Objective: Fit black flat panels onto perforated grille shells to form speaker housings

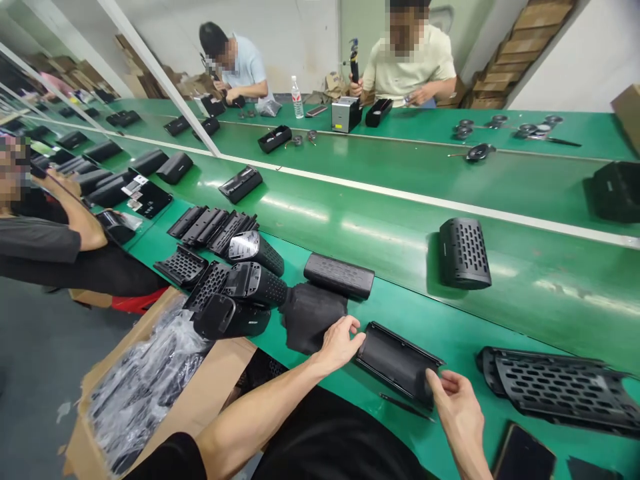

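A black open speaker shell point(397, 360) lies on the green bench in front of me. My left hand point(340, 343) grips its left end, fingers curled over the edge, and my right hand point(457, 407) pinches its right end. A black cloth point(310, 313) lies just left of my left hand. A thin black tool point(405, 407) rests on the bench under the shell. Behind the cloth sits a closed black speaker body point(340, 275).
Black grille panels point(560, 390) lie at the right, a phone point(523, 457) near them. A finished grilled speaker point(465, 253) stands on the green belt point(350, 220). Stacked shells point(240, 293) and a cardboard box of bagged parts point(145, 387) sit left. Three other people work nearby.
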### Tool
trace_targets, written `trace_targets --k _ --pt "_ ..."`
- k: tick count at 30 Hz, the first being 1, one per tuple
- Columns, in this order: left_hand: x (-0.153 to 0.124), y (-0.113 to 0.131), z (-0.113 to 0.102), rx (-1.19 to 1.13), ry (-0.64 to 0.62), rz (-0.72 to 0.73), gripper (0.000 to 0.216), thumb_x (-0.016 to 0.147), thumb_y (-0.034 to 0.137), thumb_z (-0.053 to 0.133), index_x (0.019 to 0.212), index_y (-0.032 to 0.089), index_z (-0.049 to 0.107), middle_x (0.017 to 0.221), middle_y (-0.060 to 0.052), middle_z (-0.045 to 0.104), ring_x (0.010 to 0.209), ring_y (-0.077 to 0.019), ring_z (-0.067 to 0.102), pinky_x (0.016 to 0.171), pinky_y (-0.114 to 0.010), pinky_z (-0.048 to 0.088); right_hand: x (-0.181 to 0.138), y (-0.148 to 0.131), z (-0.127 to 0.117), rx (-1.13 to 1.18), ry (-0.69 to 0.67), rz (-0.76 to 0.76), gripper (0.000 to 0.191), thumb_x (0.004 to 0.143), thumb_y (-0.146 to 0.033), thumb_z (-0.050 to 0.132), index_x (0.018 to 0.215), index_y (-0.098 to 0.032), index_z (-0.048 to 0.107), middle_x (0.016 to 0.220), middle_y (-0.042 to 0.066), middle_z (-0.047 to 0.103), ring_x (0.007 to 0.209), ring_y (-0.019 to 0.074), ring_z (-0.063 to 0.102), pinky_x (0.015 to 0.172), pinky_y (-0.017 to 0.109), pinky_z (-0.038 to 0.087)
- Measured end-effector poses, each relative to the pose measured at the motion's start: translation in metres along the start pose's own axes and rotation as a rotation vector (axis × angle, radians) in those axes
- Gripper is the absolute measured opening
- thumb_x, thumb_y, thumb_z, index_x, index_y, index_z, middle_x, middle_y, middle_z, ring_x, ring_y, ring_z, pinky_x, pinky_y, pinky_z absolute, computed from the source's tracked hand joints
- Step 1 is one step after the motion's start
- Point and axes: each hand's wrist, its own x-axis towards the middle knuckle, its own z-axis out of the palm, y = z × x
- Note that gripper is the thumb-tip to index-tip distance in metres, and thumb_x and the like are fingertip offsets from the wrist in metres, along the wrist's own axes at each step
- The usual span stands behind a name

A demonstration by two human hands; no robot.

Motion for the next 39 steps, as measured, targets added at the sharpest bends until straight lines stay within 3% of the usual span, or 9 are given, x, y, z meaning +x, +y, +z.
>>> trace_targets --k 4,9,12,16,20,25,32,39 --pt "0.008 0.003 0.008 0.019 -0.086 -0.068 0.021 0.087 0.036 0.067 0.105 0.024 0.069 0.096 -0.001 0.077 0.091 -0.0211 0.069 0.082 -0.031 0.050 0.007 0.009 0.006 0.031 -0.013 0.020 0.061 0.069 -0.076 0.068 0.097 -0.022 0.065 0.089 0.010 0.074 0.086 0.0317 0.069 0.081 0.045 0.050" --pt "0.008 0.007 0.014 0.006 -0.134 -0.114 0.020 0.086 0.036 0.068 0.101 0.023 0.069 0.090 -0.001 0.077 0.088 -0.0218 0.070 0.078 -0.031 0.048 0.013 0.016 0.011 0.062 -0.036 0.083 0.042 0.087 -0.060 0.070 0.099 -0.020 0.068 0.088 0.004 0.070 0.080 0.0219 0.066 0.086 0.043 0.050" --pt "0.007 0.010 0.012 -0.033 -0.116 -0.123 0.018 0.085 0.037 0.067 0.097 0.022 0.067 0.082 0.000 0.073 0.079 -0.0191 0.067 0.072 -0.029 0.045 0.009 0.013 0.010 0.122 -0.039 0.107 0.044 0.080 -0.059 0.075 0.099 -0.020 0.069 0.086 0.004 0.071 0.080 0.0237 0.066 0.085 0.043 0.049" --pt "0.003 0.016 0.002 -0.139 -0.088 -0.107 0.019 0.084 0.038 0.066 0.092 0.021 0.064 0.068 0.005 0.063 0.066 -0.0144 0.058 0.066 -0.027 0.041 -0.006 -0.003 0.003 0.293 -0.048 0.087 0.067 0.063 -0.072 0.077 0.103 -0.018 0.068 0.088 0.007 0.072 0.083 0.0276 0.067 0.078 0.040 0.049" --pt "-0.002 0.025 -0.016 -0.271 -0.087 -0.052 0.021 0.085 0.041 0.065 0.088 0.020 0.060 0.061 0.009 0.050 0.058 -0.0104 0.046 0.060 -0.024 0.036 -0.021 -0.023 -0.008 0.442 -0.063 0.075 0.080 0.057 -0.075 0.081 0.110 -0.017 0.067 0.088 0.006 0.070 0.075 0.0226 0.062 0.067 0.035 0.048" --pt "-0.010 0.036 -0.035 -0.393 -0.074 0.025 0.027 0.090 0.046 0.061 0.093 0.019 0.061 0.067 0.008 0.046 0.061 -0.0097 0.041 0.060 -0.023 0.034 -0.037 -0.045 -0.026 0.515 -0.057 0.086 0.079 0.055 -0.072 0.087 0.109 -0.017 0.069 0.086 0.003 0.067 0.067 0.0170 0.054 0.061 0.032 0.046" --pt "-0.021 0.048 -0.051 -0.538 -0.032 0.100 0.028 0.092 0.044 0.065 0.098 0.017 0.064 0.073 0.005 0.048 0.067 -0.0102 0.042 0.064 -0.024 0.036 -0.057 -0.072 -0.046 0.561 -0.034 0.105 0.076 0.050 -0.069 0.092 0.103 -0.018 0.071 0.093 0.005 0.068 0.077 0.0186 0.056 0.058 0.028 0.045" --pt "-0.032 0.055 -0.064 -0.639 -0.140 0.083 0.039 0.085 0.047 0.076 0.104 0.017 0.060 0.080 0.005 0.049 0.058 -0.0051 0.036 0.053 -0.022 0.027 -0.067 -0.075 -0.055 0.596 -0.018 0.092 0.071 0.052 -0.067 0.093 0.100 -0.021 0.069 0.093 0.002 0.066 0.086 0.0182 0.059 0.066 0.024 0.048"
